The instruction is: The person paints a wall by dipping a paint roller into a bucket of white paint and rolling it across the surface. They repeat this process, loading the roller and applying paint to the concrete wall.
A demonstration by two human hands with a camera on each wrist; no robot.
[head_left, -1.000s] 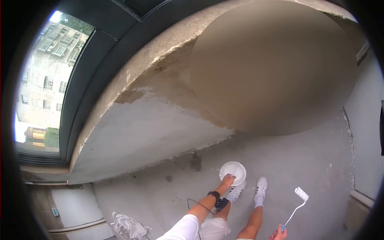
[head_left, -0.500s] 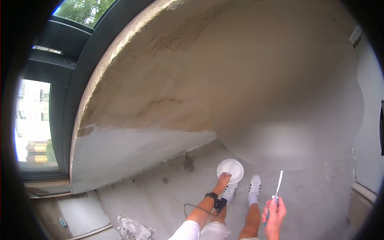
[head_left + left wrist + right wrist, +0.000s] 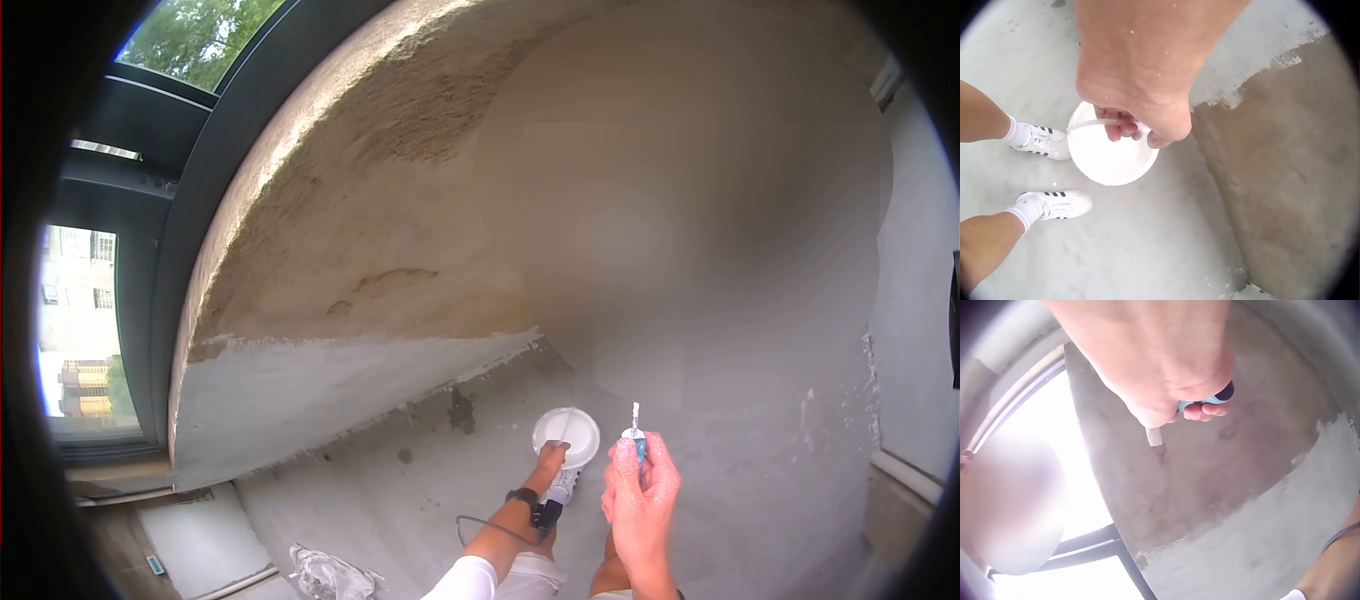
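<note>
A white bucket [image 3: 584, 428] hangs low over the floor, close by the person's shoes. My left hand [image 3: 553, 456] grips its thin white handle [image 3: 1099, 123], fingers curled round it in the left wrist view. The bucket's inside looks white. Raised in front of the body, my right hand [image 3: 641, 495] holds a paint roller by its blue handle [image 3: 1215, 400]. White specks of paint dot this hand. A short white-coated length of the roller's rod [image 3: 635, 412] shows above the grip; the roller head is hidden behind the blurred patch in the head view.
The wall under the window is bare brown above [image 3: 330, 240] and pale grey-white below [image 3: 290, 395]. A dark window frame [image 3: 190, 170] runs along the left. Crumpled plastic sheeting [image 3: 330, 573] lies on the grey floor [image 3: 420, 490]. A pipe [image 3: 905, 475] runs at right.
My right hand has risen and moved left with the roller, from low at the right to in front of the legs. My left hand still holds the bucket. The head view has shifted.
</note>
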